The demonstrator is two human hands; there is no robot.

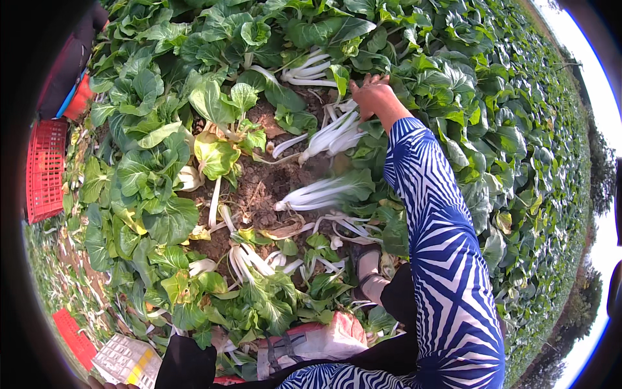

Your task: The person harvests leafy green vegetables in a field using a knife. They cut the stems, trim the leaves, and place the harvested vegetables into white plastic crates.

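My right hand (373, 96), in a blue-and-white patterned sleeve (444, 219), reaches over the leafy tops of white-stalked pak choi. Its fingers are spread on the foliage; no grip on a stalk shows. Just below it lies a bunch of white-stalked pak choi (335, 133) on the soil. Another pak choi (316, 194), somewhat blurred, rests nearer me with its root end to the left. Farther off are more white stalks (311, 73). Of my left hand (114, 385) only some fingers show at the bottom left edge; what they do is hidden.
Standing pak choi (486, 121) crowd the right side and top. Cut heads (248, 262) lie before me, near my sandalled foot (369, 272). A red-and-white sack (311, 345) is close in. Leftward are a red crate (46, 170), a white crate (126, 360) and another person (68, 68).
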